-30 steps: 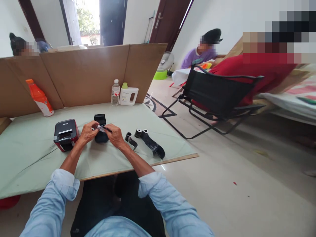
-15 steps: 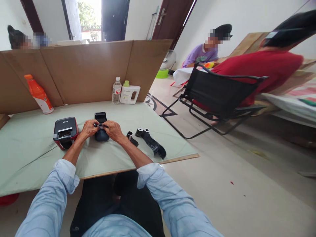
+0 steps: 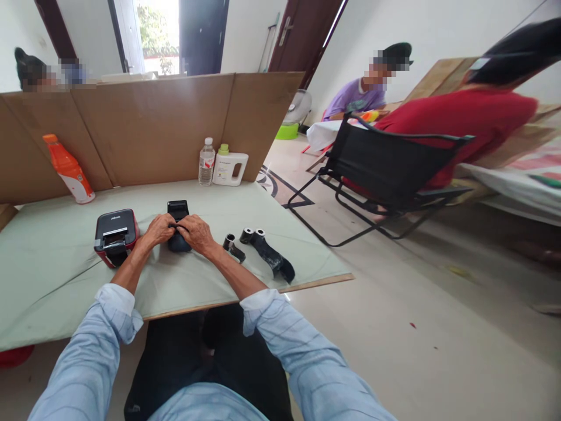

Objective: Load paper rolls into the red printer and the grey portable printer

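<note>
on the pale green table mat (image 3: 65, 280), just right of the red-and-black label printer (image 3: 114, 235), both hands close together over a small black device (image 3: 179, 240) with its lid flipped up. the left hand (image 3: 158, 229) curls around its left side and the right hand (image 3: 196, 233) presses on top, fingers bent and gripping; what lies under them is hidden. judging by this, a part is being seated in the device, and the next move calls for firm, even pressure. further right of the printer lie black label rolls (image 3: 245, 236) and a loose black strip (image 3: 274, 261), apart from the hands.
</note>
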Motion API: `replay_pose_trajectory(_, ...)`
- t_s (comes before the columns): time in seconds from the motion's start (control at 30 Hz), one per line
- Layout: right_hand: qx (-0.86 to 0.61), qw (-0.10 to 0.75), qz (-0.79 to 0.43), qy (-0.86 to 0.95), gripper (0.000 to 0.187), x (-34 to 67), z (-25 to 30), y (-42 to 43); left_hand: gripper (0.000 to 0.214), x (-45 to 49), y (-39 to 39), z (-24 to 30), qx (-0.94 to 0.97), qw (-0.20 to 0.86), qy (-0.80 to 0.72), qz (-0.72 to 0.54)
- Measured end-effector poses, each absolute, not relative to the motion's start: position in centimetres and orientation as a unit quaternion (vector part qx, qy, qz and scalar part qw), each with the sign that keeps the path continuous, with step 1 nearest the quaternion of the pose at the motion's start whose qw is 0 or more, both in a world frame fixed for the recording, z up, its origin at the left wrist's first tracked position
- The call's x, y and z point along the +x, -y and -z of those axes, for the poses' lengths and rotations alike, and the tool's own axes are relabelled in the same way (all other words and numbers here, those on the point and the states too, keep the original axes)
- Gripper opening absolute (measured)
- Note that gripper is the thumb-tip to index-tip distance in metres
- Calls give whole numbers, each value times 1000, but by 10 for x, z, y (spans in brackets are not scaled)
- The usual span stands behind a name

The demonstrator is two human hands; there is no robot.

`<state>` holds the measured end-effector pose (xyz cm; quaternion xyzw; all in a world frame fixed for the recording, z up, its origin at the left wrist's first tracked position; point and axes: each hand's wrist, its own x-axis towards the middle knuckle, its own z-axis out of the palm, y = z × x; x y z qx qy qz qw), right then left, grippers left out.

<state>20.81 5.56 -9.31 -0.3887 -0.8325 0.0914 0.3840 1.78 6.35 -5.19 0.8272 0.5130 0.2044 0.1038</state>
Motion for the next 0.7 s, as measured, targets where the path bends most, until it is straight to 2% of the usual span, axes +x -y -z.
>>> replay_pose_trajectory(0.13, -385, 412, -74, 822, 17, 208, 98, -47, 42, 11, -64, 56, 816, 143, -500, -250)
replay_pose_trajectory(0.33, -394, 413, -69, 818, 17, 209, 112, -31, 62, 10, -79, 63, 691, 113, -616, -360)
replay_pose_trajectory(0.47, -395, 428, -75, 810, 20, 209, 116, -23, 74, 19, -96, 65, 638, 190, -636, -390)
replay_pose_trajectory(0.57, -395, 442, -74, 802, 22, 209, 119, -21, 71, 21, -100, 67, 634, 225, -615, -411)
replay_pose_trajectory(0.7, -392, 446, -66, 802, 24, 208, 121, -20, 63, 14, -85, 71, 664, 195, -578, -433)
